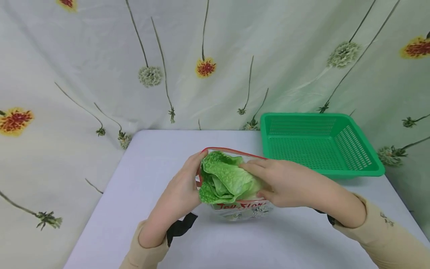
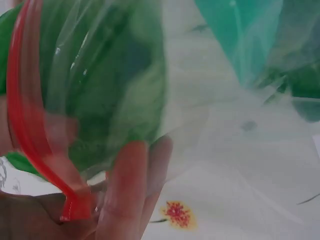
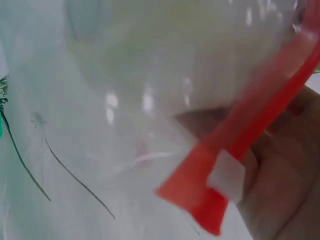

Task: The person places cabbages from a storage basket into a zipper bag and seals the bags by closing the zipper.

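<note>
One lettuce [image 1: 223, 177] — crinkle-leaved, bright green — in clear red-rimmed bag [image 1: 236, 214]; left hand [image 1: 181, 186] grips bag, right hand [image 1: 285, 183] lettuce.

so the real jam is the mouth of the clear bag [image 1: 242, 215]: lettuce [image 1: 225, 175] fills most of it, with the left hand [image 1: 183, 183] on 1 side and the right hand [image 1: 285, 183] on the other. not much room to squeeze in there tbh. the green basket [image 1: 356, 173] blocks the far right, and its corner looks really near the bag; can't tell if they touch. you could get in over its rim from above though. loads of free counter [image 1: 161, 157] on the left, plus a gap up front between the 2 forearms. behind the bag there's a bare strip, then the flowered cloth [image 1: 100, 56] walls it off.
</note>
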`<move>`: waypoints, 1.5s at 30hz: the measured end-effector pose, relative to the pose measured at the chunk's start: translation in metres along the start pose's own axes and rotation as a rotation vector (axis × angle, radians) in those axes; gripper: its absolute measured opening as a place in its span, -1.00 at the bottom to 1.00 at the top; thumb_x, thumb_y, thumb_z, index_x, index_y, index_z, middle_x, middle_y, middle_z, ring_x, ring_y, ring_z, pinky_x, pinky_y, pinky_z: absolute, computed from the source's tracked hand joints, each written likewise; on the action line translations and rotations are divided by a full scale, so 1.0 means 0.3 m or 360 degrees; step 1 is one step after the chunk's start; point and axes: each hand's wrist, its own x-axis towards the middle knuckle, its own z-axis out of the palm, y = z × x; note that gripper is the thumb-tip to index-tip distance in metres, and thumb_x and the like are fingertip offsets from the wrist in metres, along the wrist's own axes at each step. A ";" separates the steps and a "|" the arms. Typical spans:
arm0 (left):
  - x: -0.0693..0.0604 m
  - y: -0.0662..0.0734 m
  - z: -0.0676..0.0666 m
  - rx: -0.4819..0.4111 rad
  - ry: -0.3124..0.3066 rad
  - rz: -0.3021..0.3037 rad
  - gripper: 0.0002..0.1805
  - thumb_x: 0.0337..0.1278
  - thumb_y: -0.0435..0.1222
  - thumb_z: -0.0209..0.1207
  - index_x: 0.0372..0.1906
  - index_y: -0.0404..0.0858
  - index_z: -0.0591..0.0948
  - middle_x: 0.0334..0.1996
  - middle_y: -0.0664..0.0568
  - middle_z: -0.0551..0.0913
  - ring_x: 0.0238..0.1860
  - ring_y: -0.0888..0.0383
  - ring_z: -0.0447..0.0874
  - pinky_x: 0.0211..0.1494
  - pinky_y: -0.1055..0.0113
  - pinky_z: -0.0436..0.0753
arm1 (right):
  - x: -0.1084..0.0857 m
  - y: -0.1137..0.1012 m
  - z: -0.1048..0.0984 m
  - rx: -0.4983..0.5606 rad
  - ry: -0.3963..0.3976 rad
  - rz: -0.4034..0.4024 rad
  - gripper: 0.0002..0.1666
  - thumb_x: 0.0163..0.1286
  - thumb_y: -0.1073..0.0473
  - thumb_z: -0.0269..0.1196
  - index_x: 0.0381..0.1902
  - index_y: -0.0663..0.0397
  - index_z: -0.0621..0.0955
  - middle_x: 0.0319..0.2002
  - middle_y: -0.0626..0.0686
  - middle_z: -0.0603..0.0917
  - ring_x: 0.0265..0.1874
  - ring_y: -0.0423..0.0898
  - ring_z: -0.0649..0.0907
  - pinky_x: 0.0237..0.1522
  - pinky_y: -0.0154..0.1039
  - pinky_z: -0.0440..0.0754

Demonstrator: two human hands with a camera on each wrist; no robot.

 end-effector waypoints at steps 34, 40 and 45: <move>-0.005 -0.011 0.011 -0.0063 -0.0030 -0.0038 -0.11 -0.04 -0.54 0.00 0.53 -0.11 0.18 0.49 0.10 0.21 0.07 0.14 0.64 -0.49 0.43 0.45 | -0.146 0.205 0.323 0.1594 0.1504 0.0030 -0.69 0.21 0.65 0.20 -0.21 0.30 0.73 -0.12 -0.12 0.76 -0.06 -0.22 0.69 -0.10 -0.45 0.66; -0.002 -0.021 -0.021 -0.0049 -0.0026 -0.0022 -0.20 -0.01 -0.52 0.01 0.48 -0.19 0.28 0.41 0.04 0.35 0.05 0.12 0.67 -0.37 0.45 0.47 | -0.101 0.135 0.273 0.1678 0.1811 0.0490 -0.84 0.26 0.51 0.28 -0.38 0.23 0.73 -0.28 -0.13 0.76 -0.27 -0.27 0.69 -0.22 -0.50 0.62; -0.005 -0.051 -0.046 -0.0172 -0.0078 -0.0088 -0.34 0.19 -0.42 0.01 0.44 -0.05 0.36 0.26 0.08 0.48 0.08 0.15 0.68 -0.12 0.32 0.60 | -0.074 0.122 0.286 0.1801 0.1914 0.0734 -0.81 0.29 0.51 0.25 -0.47 0.23 0.70 -0.35 -0.11 0.72 -0.33 -0.23 0.64 -0.27 -0.47 0.58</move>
